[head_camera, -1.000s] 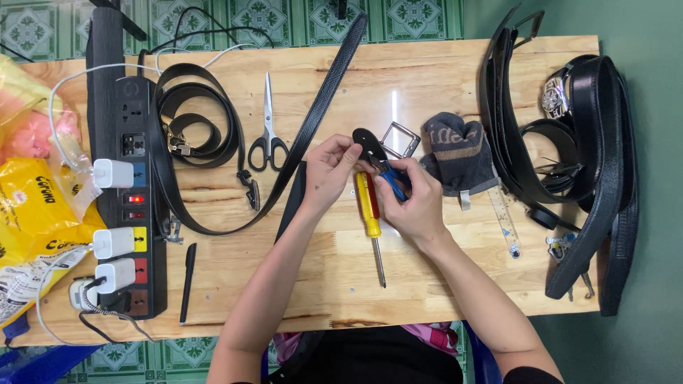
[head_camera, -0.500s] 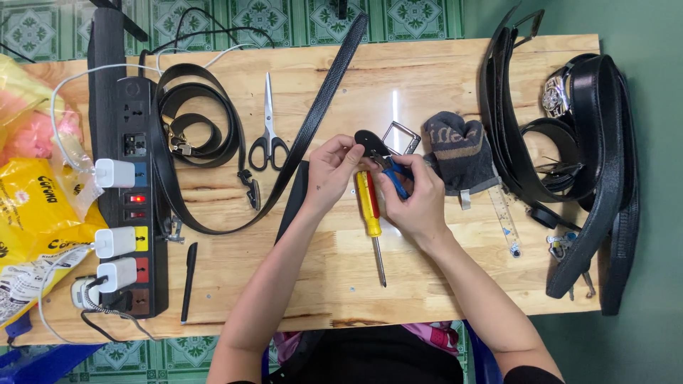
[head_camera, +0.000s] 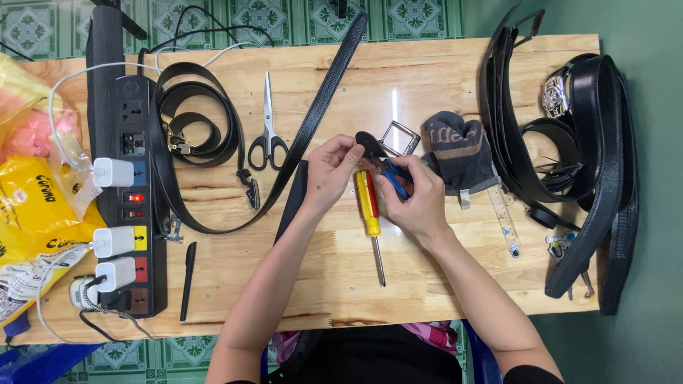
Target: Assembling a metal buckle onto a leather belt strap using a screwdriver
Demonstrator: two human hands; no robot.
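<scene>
- Black leather belt end (head_camera: 370, 146) sits pinched in left hand (head_camera: 331, 171), thumb + forefinger closed on its rounded tip, just above table centre.
- Right hand (head_camera: 420, 199) curls around a blue-handled tool (head_camera: 393, 178), prob. pliers or punch, nose meeting the belt tip; fingers closed on the handles.
- Both hands close together, nearly touching, over the wooden table (head_camera: 441, 277).
- Yellow/red screwdriver (head_camera: 370, 213) lies under the hands, not held, tip toward the person.
- Metal buckle (head_camera: 400, 139) lies loose just beside the belt tip, not attached.
- Judgement: early-to-mid stage; tip is being worked, buckle fitting looks left to do. Hole/cut on tip: can't tell, hidden by fingers.
- Scissors (head_camera: 267, 135), grey glove (head_camera: 459, 153), clear ruler (head_camera: 504, 217) near; pile of black belts (head_camera: 569, 163) at right, power strip (head_camera: 128, 192) at left.
</scene>
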